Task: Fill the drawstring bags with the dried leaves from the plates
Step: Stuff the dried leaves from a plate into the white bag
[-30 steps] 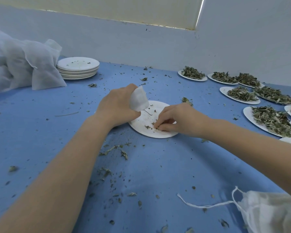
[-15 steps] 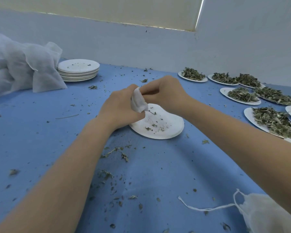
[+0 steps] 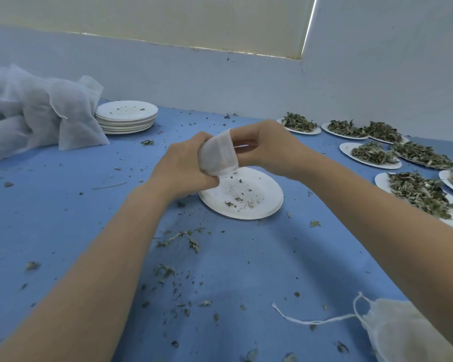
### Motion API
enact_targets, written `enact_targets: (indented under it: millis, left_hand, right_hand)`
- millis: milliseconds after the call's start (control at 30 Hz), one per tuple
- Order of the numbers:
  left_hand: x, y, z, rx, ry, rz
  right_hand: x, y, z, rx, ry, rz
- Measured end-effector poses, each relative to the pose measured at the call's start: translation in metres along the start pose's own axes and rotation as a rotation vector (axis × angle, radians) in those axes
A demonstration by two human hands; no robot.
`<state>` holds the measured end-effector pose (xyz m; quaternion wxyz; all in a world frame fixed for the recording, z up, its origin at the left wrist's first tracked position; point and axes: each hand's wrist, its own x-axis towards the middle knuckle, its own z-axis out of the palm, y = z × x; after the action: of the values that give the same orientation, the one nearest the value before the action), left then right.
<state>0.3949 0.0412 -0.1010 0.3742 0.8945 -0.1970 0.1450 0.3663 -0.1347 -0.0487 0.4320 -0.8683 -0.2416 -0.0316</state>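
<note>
The left hand (image 3: 183, 165) grips a small white non-woven drawstring bag (image 3: 219, 155), its fingers curled round the lower part of the fabric. The right hand (image 3: 266, 147) meets the bag from the other side, with thumb and fingers pinching at its upper edge; what, if anything, lies between those fingertips cannot be told. Both hands hold the bag in the air just above the far rim of a white round paper plate (image 3: 242, 195) that sits on the blue cloth-covered counter (image 3: 63, 205). Only a few scraps of dried green leaves (image 3: 237, 199) lie on this plate.

To the right, near the wall, several more white paper plates heaped with dried leaves (image 3: 373, 154) stand close together, some overlapping at their rims. At the far left stands a stack of used white plates (image 3: 127, 121), and just beside it lies a pile of loose white bags (image 3: 37, 111). At the lower right corner, under the right forearm, rests another white bag (image 3: 403, 335), its white cord (image 3: 314, 320) trailing over the counter. Leaf crumbs (image 3: 178, 236) are scattered across the cloth between the arms.
</note>
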Motion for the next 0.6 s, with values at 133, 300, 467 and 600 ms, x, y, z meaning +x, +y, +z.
enact_targets:
  millis: [133,300,467,600]
  left_hand:
    - [-0.005,0.007,-0.001,-0.002,0.012,-0.069]
    - [-0.016,0.011,-0.003,0.012,-0.039,-0.245]
    - [-0.033,0.014,-0.009,0.029,-0.004,-0.313]
    - [-0.043,0.016,-0.015,-0.011,0.015,-0.332]
  right_hand:
    - [-0.008,-0.002,-0.004,0.01,0.206,-0.039]
    - [-0.022,0.008,0.006,0.154,0.354,0.292]
    - [-0.035,0.019,0.029,-0.348,0.015,0.632]
    - [-0.036,0.025,0.046,-0.519,-0.008,0.668]
